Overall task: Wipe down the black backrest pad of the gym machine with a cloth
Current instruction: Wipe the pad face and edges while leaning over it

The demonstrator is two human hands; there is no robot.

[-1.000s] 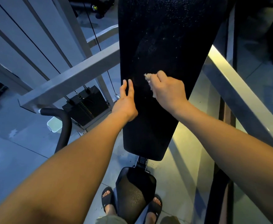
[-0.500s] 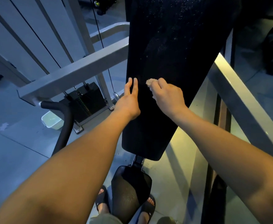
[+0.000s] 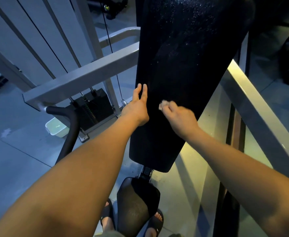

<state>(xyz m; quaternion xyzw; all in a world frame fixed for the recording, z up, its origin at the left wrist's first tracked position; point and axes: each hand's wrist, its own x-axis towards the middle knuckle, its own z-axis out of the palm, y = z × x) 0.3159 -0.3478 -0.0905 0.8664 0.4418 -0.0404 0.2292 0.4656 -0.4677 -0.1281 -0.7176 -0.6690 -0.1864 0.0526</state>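
Note:
The long black backrest pad (image 3: 183, 65) runs from the top of the head view down to its rounded lower end. Its upper part is speckled with pale droplets or dust. My right hand (image 3: 181, 117) is shut on a small pale cloth (image 3: 163, 104) and presses it against the pad's lower middle. My left hand (image 3: 138, 106) lies flat on the pad's left edge, fingers apart and pointing up, holding nothing.
Below the pad sits the black seat (image 3: 136, 202), with my sandalled feet either side. A grey steel beam (image 3: 82, 79) and a weight stack (image 3: 92, 108) stand to the left, with a curved black handle (image 3: 70, 130) and a pale tub (image 3: 55, 127). A slanted metal rail (image 3: 260, 106) runs along the right.
My right hand has slid the cloth down the pad and looks motion-blurred. My left hand stays on the pad's left edge. The view has shifted slightly.

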